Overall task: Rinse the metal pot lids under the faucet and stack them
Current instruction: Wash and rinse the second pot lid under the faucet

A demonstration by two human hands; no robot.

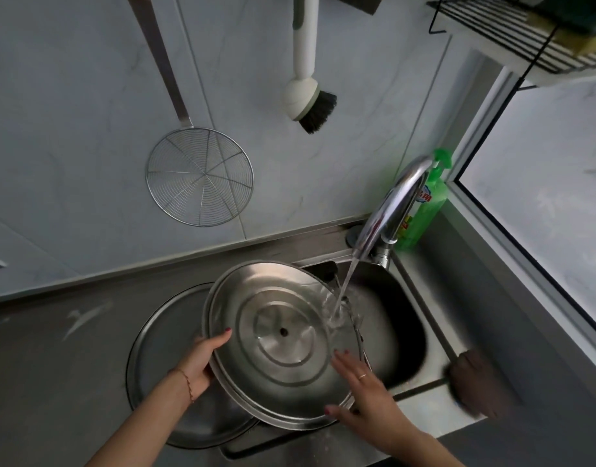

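Note:
A large round metal lid (279, 345) is held tilted over the sink (404, 335), its hollow underside facing me. Water from the chrome faucet (390, 210) strikes its upper right edge. My left hand (202, 358) grips the lid's left rim, thumb inside. My right hand (360, 389) lies with straight fingers on the lid's lower right inner surface, thumb at the rim. A second, larger metal lid (161, 365) lies flat on the counter to the left, partly covered by the held one.
A wire skimmer (200, 176) and a white dish brush (306, 102) hang on the tiled wall. A green soap bottle (424, 210) stands behind the faucet. A dark brush or cloth (475, 382) lies on the sink's right ledge. A wire shelf (512, 32) is mounted at top right.

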